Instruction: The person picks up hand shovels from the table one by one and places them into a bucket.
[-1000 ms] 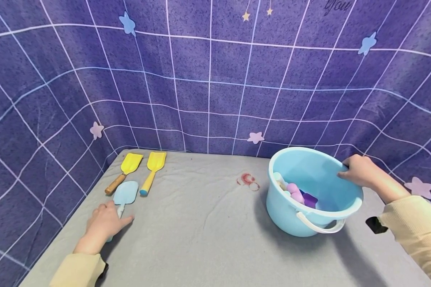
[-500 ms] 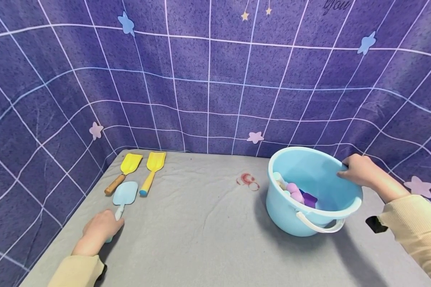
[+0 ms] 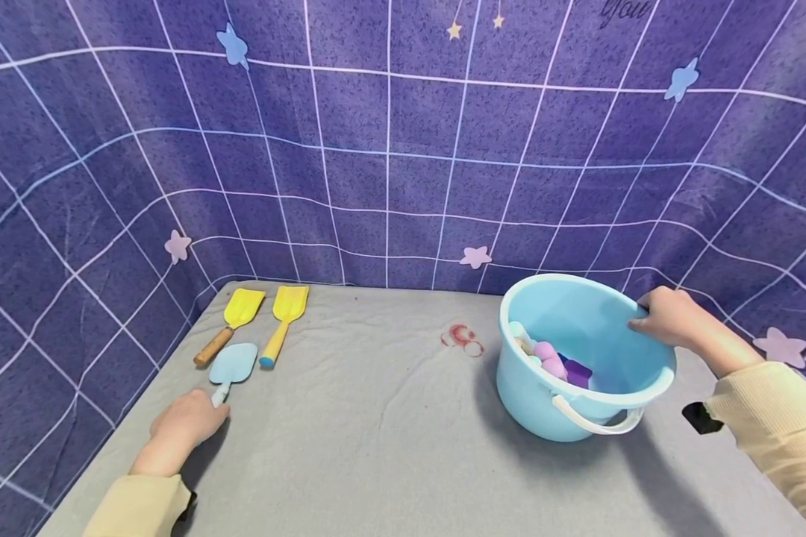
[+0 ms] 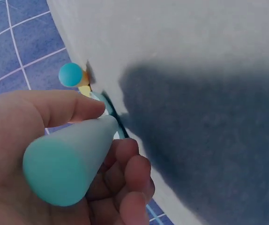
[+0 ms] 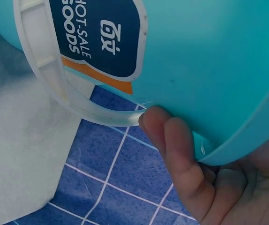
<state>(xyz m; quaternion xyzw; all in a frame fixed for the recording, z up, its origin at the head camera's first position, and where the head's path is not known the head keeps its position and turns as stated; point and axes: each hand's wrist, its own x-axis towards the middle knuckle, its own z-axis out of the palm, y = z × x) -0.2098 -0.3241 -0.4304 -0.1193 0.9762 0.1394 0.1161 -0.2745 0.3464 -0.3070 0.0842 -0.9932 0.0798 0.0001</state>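
Observation:
My left hand (image 3: pixel 186 424) grips the handle of a light blue toy shovel (image 3: pixel 233 363) at the left of the table. In the left wrist view, the fingers and thumb curl round its pale handle (image 4: pixel 85 147), whose green end faces the camera. On the right, my right hand (image 3: pixel 673 322) holds the rim of a light blue bucket (image 3: pixel 544 406), thumb inside and fingers outside. The bucket is slightly tilted, its white handle (image 3: pixel 598 425) hanging down in front. Inside it lie pink ball-like pieces (image 3: pixel 548 358), pale pieces and a purple piece (image 3: pixel 578 373).
Beyond the blue shovel lie a yellow shovel with a wooden handle (image 3: pixel 215 346) and an all-yellow shovel with a blue end (image 3: pixel 282 324). Red ring marks (image 3: pixel 463 337) show on the grey cloth (image 3: pixel 363 418). A purple grid-patterned curtain (image 3: pixel 389 164) surrounds the table's back and sides.
My left hand, spread over the blue shovel's handle a second ago, has closed its fingers round it. The right hand and bucket stay where they were.

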